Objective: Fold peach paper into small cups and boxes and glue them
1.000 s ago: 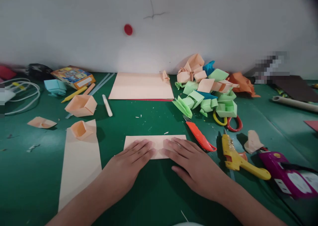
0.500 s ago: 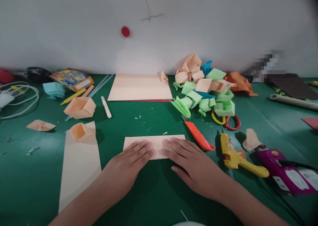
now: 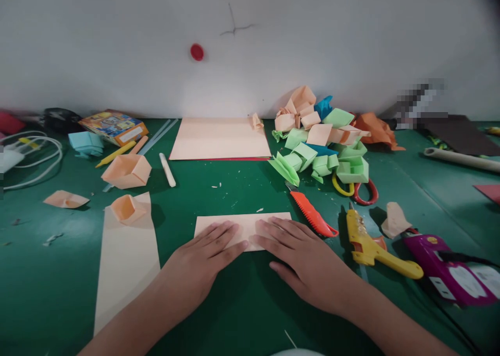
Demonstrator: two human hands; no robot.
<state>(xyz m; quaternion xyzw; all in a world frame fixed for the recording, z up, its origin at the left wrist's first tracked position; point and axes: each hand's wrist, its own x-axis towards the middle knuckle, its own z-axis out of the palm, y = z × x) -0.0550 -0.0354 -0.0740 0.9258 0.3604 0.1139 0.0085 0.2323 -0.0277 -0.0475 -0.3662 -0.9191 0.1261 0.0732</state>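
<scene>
A peach paper strip (image 3: 242, 221) lies flat on the green table (image 3: 219, 194), its long side running left to right. My left hand (image 3: 205, 254) rests on its left half, fingers stretched out and pointing up and to the right. On the right half lies my right hand (image 3: 295, 257), fingers extended, its thumb apart on the table. The hands cover the strip's lower corners. Just right of the strip lies an orange utility knife (image 3: 312, 213). Left of my left hand is a longer peach sheet (image 3: 128, 262) with a small folded paper piece (image 3: 127, 209) on its top end.
Behind are stacked peach sheets (image 3: 221, 138) and a pile of folded green paper pieces (image 3: 312, 155). Scissors (image 3: 365, 191), a yellow glue gun (image 3: 367, 241) and a purple power strip (image 3: 445, 267) lie right. At left are a white stick (image 3: 167, 170) and a peach paper box (image 3: 127, 170).
My left hand has shifted very slightly, with its index finger spread further from the others. The right hand and the paper strip look unchanged.
</scene>
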